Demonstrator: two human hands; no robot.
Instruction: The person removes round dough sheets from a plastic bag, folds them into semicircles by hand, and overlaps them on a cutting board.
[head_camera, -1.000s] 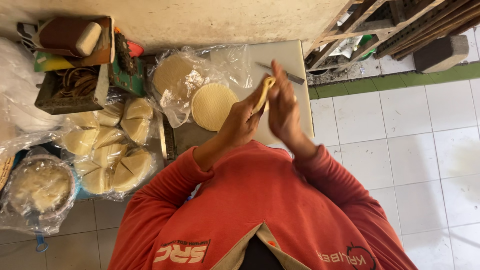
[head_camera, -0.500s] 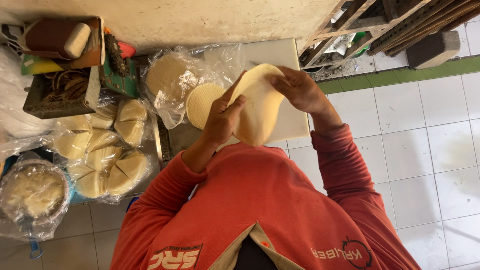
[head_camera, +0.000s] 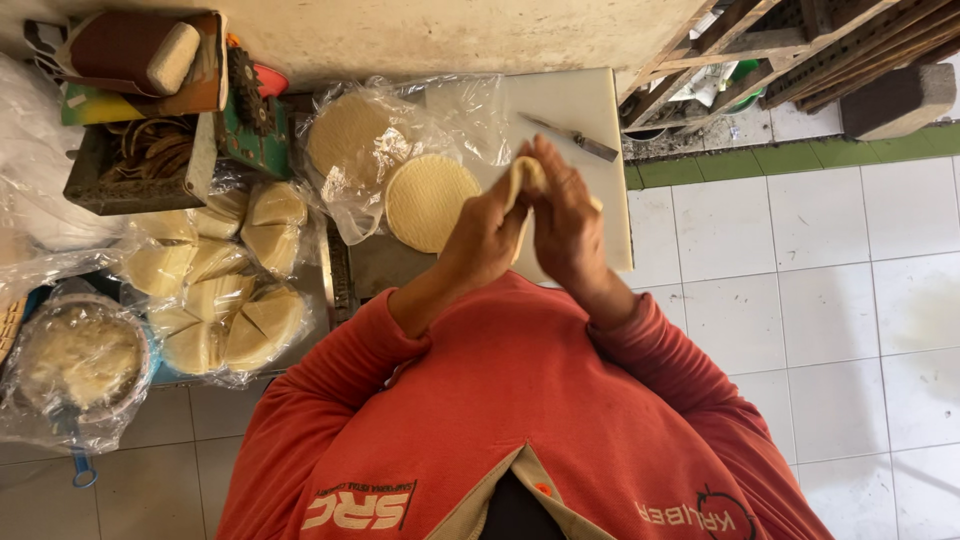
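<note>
Above the white cutting board, the left hand and right hand are pressing a folded pale wrapper between them, beside a round wrapper stack.

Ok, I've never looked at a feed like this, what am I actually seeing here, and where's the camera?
There is no machine here: a person in a red long-sleeved top works with two bare hands. The one view comes from a camera worn on the person's head, looking straight down, so the top fills the lower part and the arms reach up into the picture.

The left hand and the right hand are pressed together around a pale round wrapper, of which only an edge shows between the palms.

Below them is a white board. On it lie a stack of round wrappers, an open clear bag holding more of them, and a knife. To the left, folded wrappers sit in plastic, beside a covered bowl. The floor is white tile.
</note>
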